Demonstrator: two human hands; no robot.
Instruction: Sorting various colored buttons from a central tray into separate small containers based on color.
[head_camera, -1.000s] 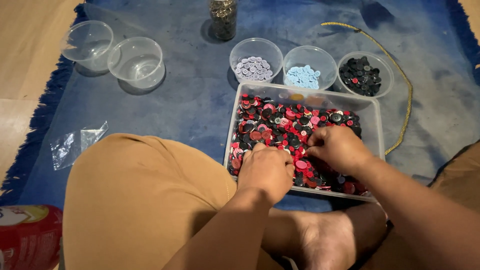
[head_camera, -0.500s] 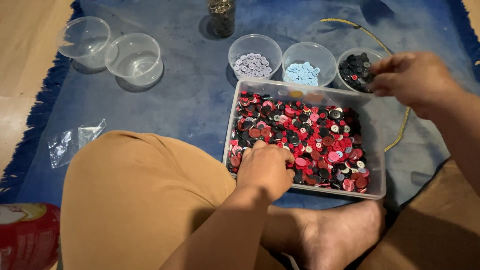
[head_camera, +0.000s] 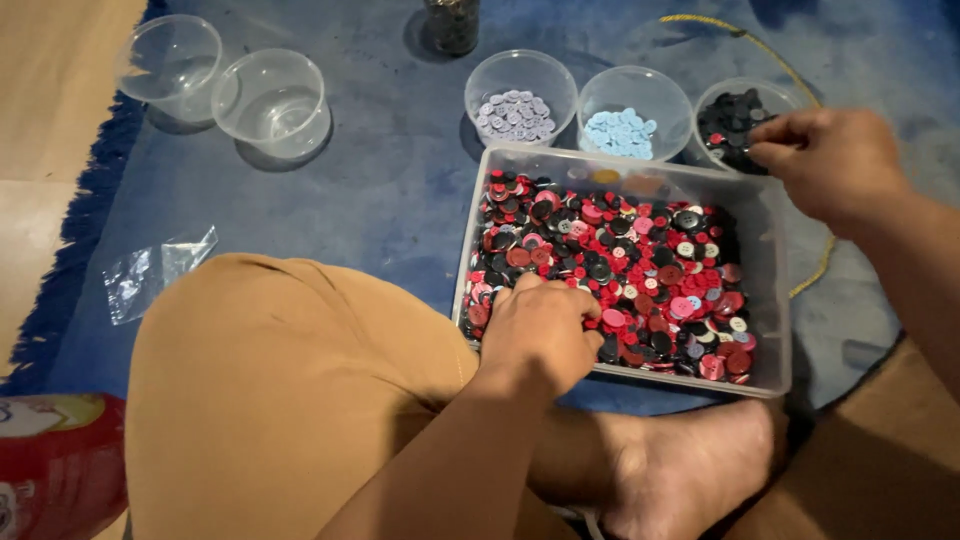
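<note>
Right hand (head_camera: 835, 165): fingers pinched together over the cup of black buttons (head_camera: 737, 118); whether a button sits in the grip cannot be told. Left hand (head_camera: 540, 335): fingers curled down into the near-left corner of the clear tub (head_camera: 772, 300), tips buried in the mixed buttons (head_camera: 620, 265); grip hidden, cannot tell if anything is held.

Tub: one, rectangular, filled with red, black, pink and a few white buttons, too many to count. Behind it, three round clear cups in a row, just beside its far wall: lilac buttons (head_camera: 516, 112), light blue buttons (head_camera: 622, 132), black buttons.

Two empty cups (head_camera: 270, 100) stand well apart, far left, on the blue rug (head_camera: 380, 190). One small clear bag (head_camera: 155, 272) lies near the rug's left edge.
</note>
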